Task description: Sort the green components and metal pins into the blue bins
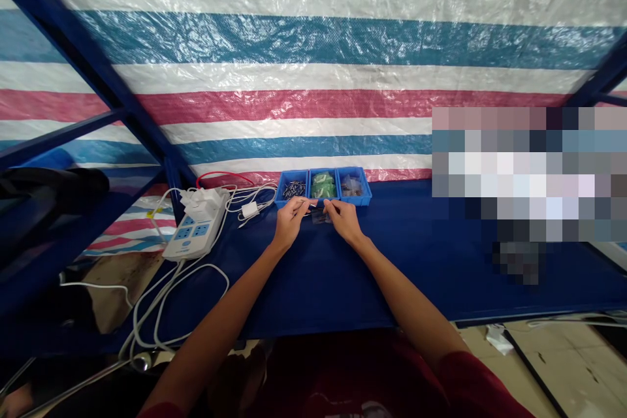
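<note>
My left hand (290, 217) is pinched just in front of the blue bins, with a small thin piece at its fingertips that is too small to name. My right hand (344, 218) closes thumb and finger on the upper edge of a small clear plastic bag (321, 216), which hangs between the two hands. Right behind them stand three joined blue bins (367, 198). Small dark and silvery metal pieces (294, 189) lie in the left one. The middle one holds green packets (323, 185), and the right one holds small clear bags (351, 185) with darker contents.
A white power strip (189, 235) with plugged-in adapters (202, 202) lies on the left of the blue table (323, 287). White cables (166, 300) loop around it and over the front edge. Blue frame posts and a striped sheet (304, 104) enclose the table. A blurred-out area covers the right.
</note>
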{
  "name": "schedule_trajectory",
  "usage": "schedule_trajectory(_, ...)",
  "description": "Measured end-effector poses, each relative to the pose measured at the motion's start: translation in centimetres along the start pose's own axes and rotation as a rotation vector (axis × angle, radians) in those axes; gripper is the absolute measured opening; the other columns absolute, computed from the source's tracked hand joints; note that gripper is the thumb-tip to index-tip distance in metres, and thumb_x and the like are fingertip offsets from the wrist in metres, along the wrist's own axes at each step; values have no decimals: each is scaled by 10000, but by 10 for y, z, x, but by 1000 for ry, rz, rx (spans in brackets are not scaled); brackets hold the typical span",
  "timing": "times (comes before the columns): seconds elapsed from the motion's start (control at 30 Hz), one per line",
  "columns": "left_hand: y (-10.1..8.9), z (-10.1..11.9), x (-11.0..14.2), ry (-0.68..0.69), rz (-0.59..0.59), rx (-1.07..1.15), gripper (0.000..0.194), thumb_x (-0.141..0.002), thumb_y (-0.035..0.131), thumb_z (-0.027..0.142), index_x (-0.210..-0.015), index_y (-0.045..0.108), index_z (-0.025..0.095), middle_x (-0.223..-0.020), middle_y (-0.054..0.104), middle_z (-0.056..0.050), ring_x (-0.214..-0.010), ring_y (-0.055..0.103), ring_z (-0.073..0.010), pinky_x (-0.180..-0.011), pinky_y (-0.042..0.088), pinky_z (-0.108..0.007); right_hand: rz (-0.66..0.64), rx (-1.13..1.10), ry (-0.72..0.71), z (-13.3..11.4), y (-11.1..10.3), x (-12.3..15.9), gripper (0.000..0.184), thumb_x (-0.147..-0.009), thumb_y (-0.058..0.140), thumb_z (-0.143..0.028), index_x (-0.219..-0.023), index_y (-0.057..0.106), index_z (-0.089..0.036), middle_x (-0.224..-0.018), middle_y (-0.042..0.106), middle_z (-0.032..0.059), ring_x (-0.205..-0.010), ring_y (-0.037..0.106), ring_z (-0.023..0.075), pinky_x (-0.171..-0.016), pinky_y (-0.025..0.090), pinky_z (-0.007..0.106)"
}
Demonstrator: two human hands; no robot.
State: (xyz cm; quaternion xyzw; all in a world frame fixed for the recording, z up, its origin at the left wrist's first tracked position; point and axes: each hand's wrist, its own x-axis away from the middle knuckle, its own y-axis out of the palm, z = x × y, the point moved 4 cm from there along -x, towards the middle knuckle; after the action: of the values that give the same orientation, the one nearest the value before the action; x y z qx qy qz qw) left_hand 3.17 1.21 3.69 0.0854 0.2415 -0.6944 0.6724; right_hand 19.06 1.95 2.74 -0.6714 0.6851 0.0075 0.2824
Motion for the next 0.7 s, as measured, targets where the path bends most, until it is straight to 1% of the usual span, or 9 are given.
schedule_trajectory(0.1,1,5,1,102,-52,-165,287,-948,471,394,-955,636,159,-866,705,-59,-801,674,-167,-783,539,-293,47,4,21,0,-4,-1,461,-912,431,-492,-615,593,-179,-487,493,-14,-494,485,129,-564,350,251)
schedule_trajectory(0.2,2,7,3,256,-72,-352,297,-959,458,380,-1005,668,175,-922,698,-63,-837,658,-170,-822,515,-296,73,2,36,-1,-7,-1,451,-903,438,-487,-614,598,-180,-478,490,-11,-497,489,135,-561,354,254)
schedule_trajectory(0.27,4,4,3,307,-96,-393,306,-947,487,403,-1066,665,185,-870,693,-46,-765,641,-153,-763,514,-270,75,-6,36,-1,-9,-1,441,-895,447,-486,-625,611,-178,-483,489,-11,-502,482,134,-554,351,254)
schedule_trajectory(0.33,4,-2,3,308,-123,-402,341,-918,534,441,-1125,639,190,-741,660,-4,-630,591,-123,-671,502,-238,39,-36,21,-2,-8,-1,413,-881,470,-481,-656,631,-174,-512,511,-10,-515,474,130,-552,353,251)
schedule_trajectory(0.4,4,-7,3,293,-137,-408,378,-894,566,467,-1152,613,195,-650,608,33,-555,537,-104,-621,483,-218,-25,-96,2,-3,-6,0,366,-858,509,-470,-698,649,-171,-564,551,-6,-533,474,125,-555,362,247)
schedule_trajectory(0.47,4,-8,3,283,-137,-415,377,-885,578,474,-1141,607,199,-618,578,49,-534,511,-96,-606,473,-209,-97,-167,-5,-3,-2,1,307,-828,554,-444,-739,661,-170,-613,588,-3,-548,486,122,-562,375,245)
schedule_trajectory(0.57,3,-7,4,278,-117,-409,349,-872,595,473,-1088,627,201,-611,577,49,-529,508,-95,-596,470,-206,-179,-237,0,0,4,2,242,-797,589,-396,-754,654,-166,-634,604,1,-561,507,124,-572,390,246)
schedule_trajectory(0.63,3,-3,4,275,-88,-383,340,-862,611,466,-1069,640,197,-633,607,37,-539,527,-99,-599,478,-211,-172,-233,-7,1,4,1,236,-802,579,-387,-742,638,-166,-640,598,1,-566,508,124,-584,394,249)
schedule_trajectory(0.7,1,1,4,273,-40,-351,306,-859,621,445,-1024,661,190,-701,659,10,-586,573,-111,-626,493,-223,-112,-194,-13,2,2,-1,260,-822,556,-403,-730,622,-170,-640,581,-2,-560,490,119,-588,387,249)
